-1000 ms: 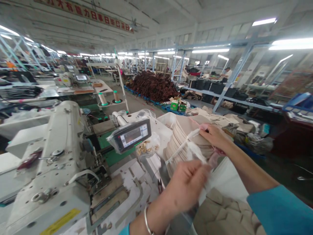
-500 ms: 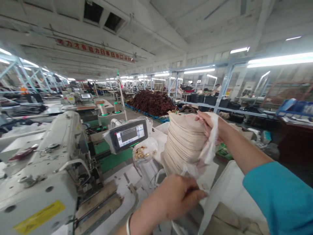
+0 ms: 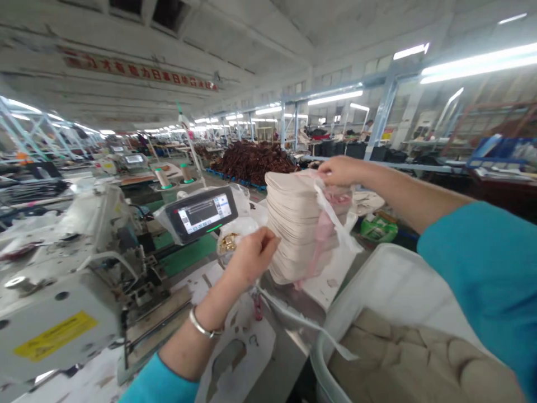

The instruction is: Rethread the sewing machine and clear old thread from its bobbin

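**Right hand [image 3: 340, 170] holds beige stack [image 3: 296, 226] upright**

The stack's long axis runs nearly vertical above the table [image 3: 237, 358], a pink-and-white plastic strip [image 3: 325, 224] hanging from it. The right hand grips its top edge, the arm extended above a white plastic tub [image 3: 335, 336]. The left hand [image 3: 254, 257], just beside the stack, pinches narrowly; what it holds cannot be told. A sewing machine [image 3: 62, 296] stands further left.

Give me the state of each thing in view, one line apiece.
Left hand: raised, fingers pinched together beside the stack.
Right hand: on top of the stack, gripping the strip.
Stack of beige fabric pieces: piled high, leaning slightly.
White-and-pink strip: draped down the stack's side.
Control screen: lit, covered in clear plastic.
White plastic tub: holding beige fabric pieces.
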A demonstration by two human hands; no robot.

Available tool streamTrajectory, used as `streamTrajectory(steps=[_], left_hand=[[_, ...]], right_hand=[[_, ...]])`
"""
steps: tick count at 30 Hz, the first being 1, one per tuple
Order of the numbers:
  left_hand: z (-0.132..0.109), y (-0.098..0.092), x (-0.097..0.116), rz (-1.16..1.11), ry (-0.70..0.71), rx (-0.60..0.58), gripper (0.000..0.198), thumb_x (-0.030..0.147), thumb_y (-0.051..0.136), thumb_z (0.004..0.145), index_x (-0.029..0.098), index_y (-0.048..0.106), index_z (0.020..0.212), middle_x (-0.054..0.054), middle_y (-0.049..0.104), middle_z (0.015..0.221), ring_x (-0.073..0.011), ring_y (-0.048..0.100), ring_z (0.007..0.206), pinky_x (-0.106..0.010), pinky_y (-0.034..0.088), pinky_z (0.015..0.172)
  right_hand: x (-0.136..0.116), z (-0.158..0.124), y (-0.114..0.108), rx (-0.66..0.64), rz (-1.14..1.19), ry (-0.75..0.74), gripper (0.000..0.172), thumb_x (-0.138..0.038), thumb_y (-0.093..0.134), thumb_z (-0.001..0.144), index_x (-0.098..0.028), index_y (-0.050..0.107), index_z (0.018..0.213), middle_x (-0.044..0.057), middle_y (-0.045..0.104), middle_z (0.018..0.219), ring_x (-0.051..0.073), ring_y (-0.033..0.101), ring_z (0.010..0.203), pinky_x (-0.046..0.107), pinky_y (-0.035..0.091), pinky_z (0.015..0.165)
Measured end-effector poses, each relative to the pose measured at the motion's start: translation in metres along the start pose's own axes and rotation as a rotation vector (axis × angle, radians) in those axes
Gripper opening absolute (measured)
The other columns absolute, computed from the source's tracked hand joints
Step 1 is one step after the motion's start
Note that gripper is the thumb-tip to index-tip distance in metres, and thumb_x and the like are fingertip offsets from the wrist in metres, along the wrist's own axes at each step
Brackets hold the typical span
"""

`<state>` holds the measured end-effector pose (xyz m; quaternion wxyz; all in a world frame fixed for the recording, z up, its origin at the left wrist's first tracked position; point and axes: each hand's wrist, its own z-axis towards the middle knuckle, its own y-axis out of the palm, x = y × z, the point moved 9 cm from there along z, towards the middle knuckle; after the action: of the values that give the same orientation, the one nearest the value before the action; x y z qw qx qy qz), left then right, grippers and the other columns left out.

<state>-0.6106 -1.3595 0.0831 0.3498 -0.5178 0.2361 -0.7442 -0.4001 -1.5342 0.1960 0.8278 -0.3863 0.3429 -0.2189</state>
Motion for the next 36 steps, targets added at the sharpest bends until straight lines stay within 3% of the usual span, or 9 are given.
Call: streamTrajectory(steps=[5,9,14,18,22,26,31,34,36], left_hand=[[0.045,-0.024,0.069,0.303,0.373,0.269,0.029,0.035,0.05,0.094,0.012,0.057,0.111,-0.012,0.062,0.11,-0.0233,0.06,0.104,-0.039,0.049,0.091],[0.091,0.003,0.098,0.447,0.516,0.175,0.043,0.043,0.034,0.103,0.01,0.059,0.108,-0.012,0.062,0.109,-0.0259,0.057,0.113,-0.048,0.042,0.102],[0.102,0.032,0.101,0.562,0.576,0.072,0.049,0.039,0.022,0.106,0.013,0.063,0.1,-0.01,0.065,0.097,-0.0241,0.059,0.101,-0.042,0.045,0.096],[0.099,0.027,0.094,0.685,0.563,0.13,0.047,0.03,0.016,0.106,0.01,0.059,0.107,-0.011,0.062,0.095,-0.0269,0.058,0.099,-0.045,0.046,0.091],[0.098,0.017,0.088,0.693,0.538,0.131,0.047,0.028,0.014,0.106,0.012,0.058,0.102,-0.008,0.059,0.091,-0.0236,0.056,0.096,-0.039,0.046,0.089],[0.095,0.017,0.09,0.659,0.529,0.1,0.043,0.026,0.017,0.106,0.014,0.057,0.097,-0.009,0.06,0.091,-0.0243,0.055,0.096,-0.04,0.047,0.089],[0.092,0.015,0.093,0.635,0.524,0.076,0.041,0.025,0.021,0.105,0.015,0.059,0.094,-0.01,0.063,0.093,-0.0247,0.058,0.096,-0.041,0.049,0.089],[0.094,0.013,0.094,0.669,0.488,0.026,0.04,0.023,0.023,0.104,0.014,0.061,0.097,-0.011,0.066,0.098,-0.0245,0.06,0.1,-0.039,0.05,0.091],[0.098,0.009,0.095,0.691,0.416,0.004,0.042,0.026,0.024,0.104,0.014,0.063,0.096,-0.01,0.068,0.097,-0.0252,0.062,0.1,-0.039,0.051,0.091]], right_hand=[[0.032,0.004,0.006,-0.133,-0.277,-0.014,0.018,-0.017,0.08,0.068,-0.01,0.065,0.062,-0.005,0.051,0.056,0.018,0.062,0.078,0.034,0.045,0.081],[0.04,-0.011,-0.007,-0.144,-0.539,0.028,0.033,-0.031,0.066,0.083,-0.002,0.065,0.067,0.0,0.056,0.075,0.026,0.062,0.107,0.04,0.04,0.087],[0.029,-0.03,-0.016,-0.093,-0.501,0.135,0.015,-0.014,0.071,0.075,-0.008,0.067,0.062,-0.004,0.043,0.054,0.025,0.065,0.086,0.04,0.046,0.079],[0.027,-0.034,-0.003,-0.024,-0.014,0.161,0.017,-0.01,0.067,0.08,-0.01,0.064,0.063,-0.004,0.041,0.05,0.012,0.054,0.058,0.027,0.045,0.061],[0.036,-0.034,0.009,-0.259,0.451,0.137,0.019,-0.019,0.07,0.081,-0.015,0.062,0.064,0.0,0.053,0.058,0.009,0.048,0.052,0.022,0.037,0.05],[0.058,-0.03,-0.009,-0.428,0.346,0.1,0.015,-0.034,0.078,0.074,-0.02,0.076,0.076,-0.001,0.054,0.054,0.01,0.044,0.048,0.024,0.034,0.046],[0.064,-0.024,-0.031,-0.184,0.306,0.083,0.022,-0.038,0.086,0.066,-0.019,0.075,0.069,0.002,0.067,0.067,0.014,0.054,0.061,0.026,0.04,0.054],[0.066,-0.033,-0.028,-0.033,0.547,0.18,0.029,-0.042,0.084,0.067,-0.018,0.069,0.068,0.0,0.058,0.058,0.01,0.044,0.052,0.024,0.033,0.049],[0.067,-0.038,-0.021,-0.051,0.714,0.225,0.029,-0.041,0.084,0.067,-0.018,0.067,0.073,-0.003,0.05,0.053,0.008,0.034,0.046,0.023,0.026,0.045]])
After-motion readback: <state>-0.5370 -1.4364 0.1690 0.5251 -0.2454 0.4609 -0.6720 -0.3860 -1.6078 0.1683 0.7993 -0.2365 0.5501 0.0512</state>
